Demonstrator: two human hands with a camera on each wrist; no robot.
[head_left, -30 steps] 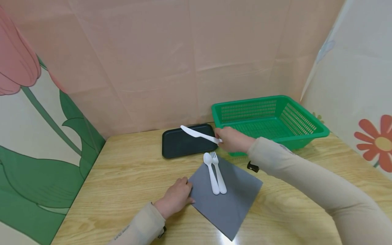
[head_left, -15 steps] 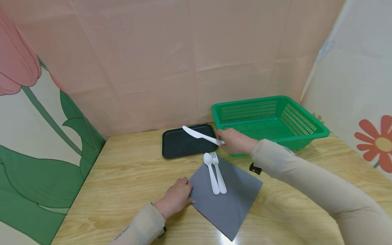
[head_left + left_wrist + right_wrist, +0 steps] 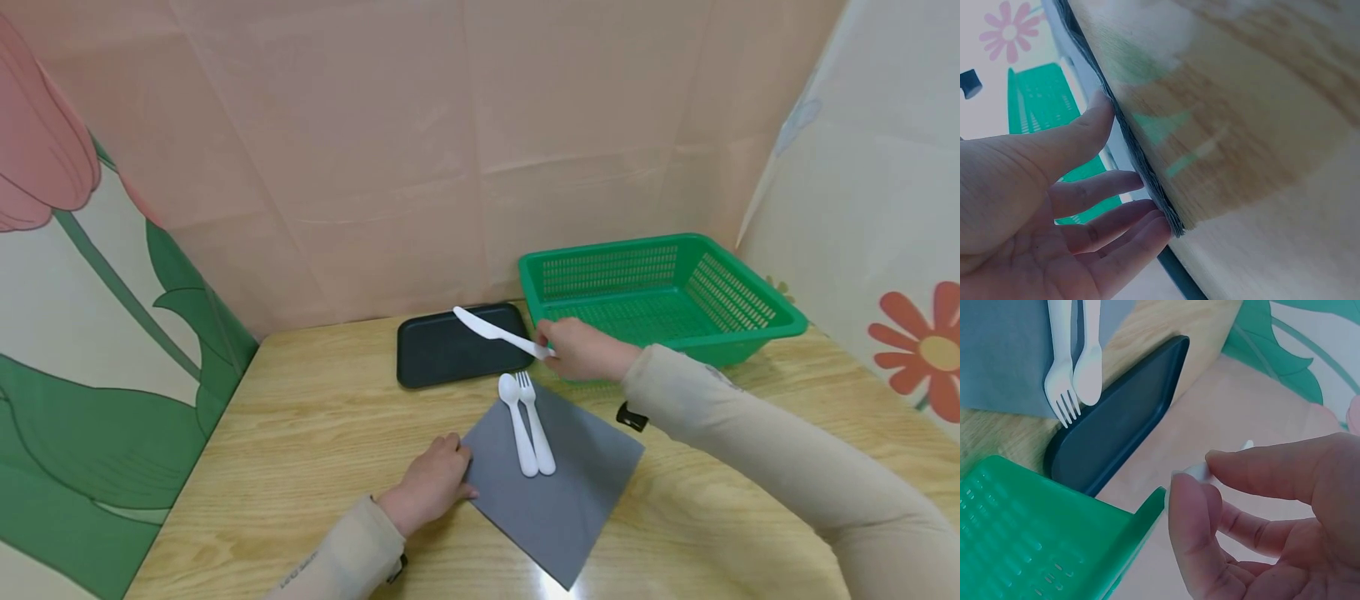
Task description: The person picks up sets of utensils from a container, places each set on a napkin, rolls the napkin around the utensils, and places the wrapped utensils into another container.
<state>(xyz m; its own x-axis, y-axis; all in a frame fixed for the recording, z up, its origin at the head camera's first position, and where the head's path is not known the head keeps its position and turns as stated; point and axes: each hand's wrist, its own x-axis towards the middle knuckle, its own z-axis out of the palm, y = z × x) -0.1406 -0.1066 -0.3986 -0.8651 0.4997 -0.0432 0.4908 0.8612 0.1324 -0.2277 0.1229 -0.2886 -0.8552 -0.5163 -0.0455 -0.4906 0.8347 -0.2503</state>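
My right hand [image 3: 581, 348] pinches a white plastic knife [image 3: 489, 330] by its handle end, between thumb and fingertips. The knife is in the air, its blade pointing left over the black tray [image 3: 431, 354]. A grey folded napkin [image 3: 573, 475] lies on the table like a diamond. On it, side by side, are a white spoon [image 3: 519, 425] and a white fork [image 3: 538, 429], heads toward the back. My left hand [image 3: 429, 485] rests at the napkin's left edge. In the left wrist view its thumb and loosely extended fingers [image 3: 1100, 194] touch the layered edge.
A green slotted basket [image 3: 607, 275] stands at the back right, just behind my right hand. The black tray sits beside its left end. A pinkish sheet [image 3: 360, 167] hangs behind the wooden table [image 3: 315, 450], with printed flower panels on both sides.
My right hand has drifted slightly right and toward the front with the knife. The left hand, napkin, spoon and fork have stayed in place.
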